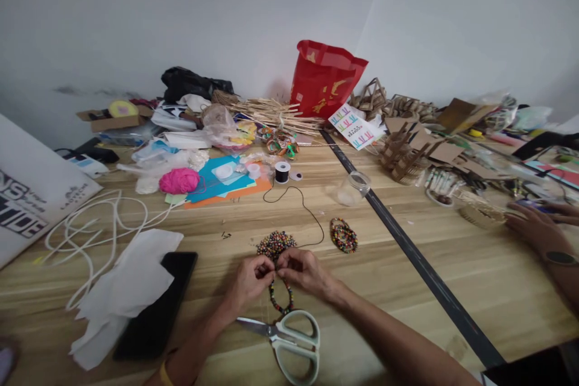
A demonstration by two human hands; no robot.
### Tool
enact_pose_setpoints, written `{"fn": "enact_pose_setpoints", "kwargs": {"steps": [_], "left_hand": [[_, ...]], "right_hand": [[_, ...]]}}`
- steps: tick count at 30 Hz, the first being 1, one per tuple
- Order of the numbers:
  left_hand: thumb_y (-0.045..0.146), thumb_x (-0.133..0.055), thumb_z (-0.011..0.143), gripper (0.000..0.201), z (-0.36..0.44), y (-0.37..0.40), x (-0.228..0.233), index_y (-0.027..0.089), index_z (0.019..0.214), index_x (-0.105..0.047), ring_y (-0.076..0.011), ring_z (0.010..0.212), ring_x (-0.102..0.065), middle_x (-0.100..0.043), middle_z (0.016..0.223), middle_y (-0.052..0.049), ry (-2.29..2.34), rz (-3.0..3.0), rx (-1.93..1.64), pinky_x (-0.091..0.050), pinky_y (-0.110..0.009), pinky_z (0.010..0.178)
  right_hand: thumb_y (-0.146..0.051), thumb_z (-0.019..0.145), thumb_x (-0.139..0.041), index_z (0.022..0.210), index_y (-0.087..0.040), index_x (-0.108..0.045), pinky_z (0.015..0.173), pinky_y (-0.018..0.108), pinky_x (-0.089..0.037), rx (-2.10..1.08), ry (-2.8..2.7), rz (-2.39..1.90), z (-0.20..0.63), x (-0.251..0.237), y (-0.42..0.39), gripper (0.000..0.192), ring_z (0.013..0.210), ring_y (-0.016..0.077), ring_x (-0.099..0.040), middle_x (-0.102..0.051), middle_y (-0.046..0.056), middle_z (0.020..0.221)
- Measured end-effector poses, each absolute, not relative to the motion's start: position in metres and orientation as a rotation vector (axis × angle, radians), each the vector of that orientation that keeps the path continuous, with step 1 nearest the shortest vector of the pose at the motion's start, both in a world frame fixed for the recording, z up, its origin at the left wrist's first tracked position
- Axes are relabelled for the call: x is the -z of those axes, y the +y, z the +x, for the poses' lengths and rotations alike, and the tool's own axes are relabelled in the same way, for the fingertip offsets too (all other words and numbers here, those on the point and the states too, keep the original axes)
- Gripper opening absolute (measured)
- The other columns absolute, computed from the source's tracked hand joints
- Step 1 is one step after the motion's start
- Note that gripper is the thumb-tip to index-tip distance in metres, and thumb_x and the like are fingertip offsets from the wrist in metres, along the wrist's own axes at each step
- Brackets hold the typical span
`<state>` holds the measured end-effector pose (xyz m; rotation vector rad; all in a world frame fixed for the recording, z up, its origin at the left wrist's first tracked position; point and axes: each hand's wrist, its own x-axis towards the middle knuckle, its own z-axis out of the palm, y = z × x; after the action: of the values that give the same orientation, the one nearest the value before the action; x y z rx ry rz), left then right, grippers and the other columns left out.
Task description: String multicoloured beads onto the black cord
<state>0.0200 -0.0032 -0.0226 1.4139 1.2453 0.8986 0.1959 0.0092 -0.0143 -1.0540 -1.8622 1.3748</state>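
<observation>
My left hand (251,280) and my right hand (303,270) meet over the table, fingertips pinched close together at the top of a strand of coloured beads (281,304). The strand hangs in a loop below them toward the scissors. Just beyond my fingers is a heap of small multicoloured beads (277,244). Black cord (312,214) curves from a spool (281,172) to the heap beside my right hand. Pale-handled scissors (296,344) lie with blades pointing left, close to my wrists. A finished-looking coil of bead strings (344,235) rests to the right.
A black phone-like slab (156,307) lies under white paper (131,289) at left, near a white cable (90,241). A clear jar (355,187) stands by the dark table strip (420,265). A red bag (325,78) is behind. Another person's hands (538,226) are at right.
</observation>
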Motion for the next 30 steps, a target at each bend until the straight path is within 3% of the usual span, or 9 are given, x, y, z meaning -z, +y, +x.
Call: {"fn": "enact_pose_setpoints", "kwargs": {"steps": [10,20,30], "left_hand": [[0.017,-0.06,0.067,0.007,0.018,-0.003,0.031,0.015,0.061,-0.063,-0.0143,0.057,-0.055,-0.063,0.059,-0.001,1.219,1.516,-0.873,-0.041,-0.022,0.054],[0.022,-0.062,0.065,0.009,0.011,0.003,0.025,0.015,0.06,-0.06,-0.0132,0.057,-0.052,-0.059,0.058,0.001,1.126,1.415,-0.833,-0.04,-0.022,0.056],[0.03,-0.054,0.073,0.016,0.011,0.001,0.025,0.017,0.064,-0.053,-0.0138,0.058,-0.046,-0.051,0.06,0.002,1.212,1.512,-0.807,-0.035,-0.023,0.055]], "right_hand": [[-0.018,0.086,-0.047,0.076,-0.015,-0.055,0.055,0.02,-0.034,-1.053,-2.09,-0.953,0.193,0.016,0.004,0.013,0.058,0.0101,-0.044,-0.051,-0.002,0.064],[-0.019,0.082,-0.052,0.074,-0.015,-0.054,0.046,0.017,-0.029,-1.266,-1.88,-1.04,0.195,0.027,0.007,0.009,0.051,0.0075,-0.038,-0.047,-0.004,0.06],[-0.028,0.086,-0.052,0.077,-0.015,-0.053,0.048,0.018,-0.029,-1.336,-1.878,-0.978,0.199,0.03,0.009,0.016,0.054,0.008,-0.037,-0.046,-0.003,0.062]]}}
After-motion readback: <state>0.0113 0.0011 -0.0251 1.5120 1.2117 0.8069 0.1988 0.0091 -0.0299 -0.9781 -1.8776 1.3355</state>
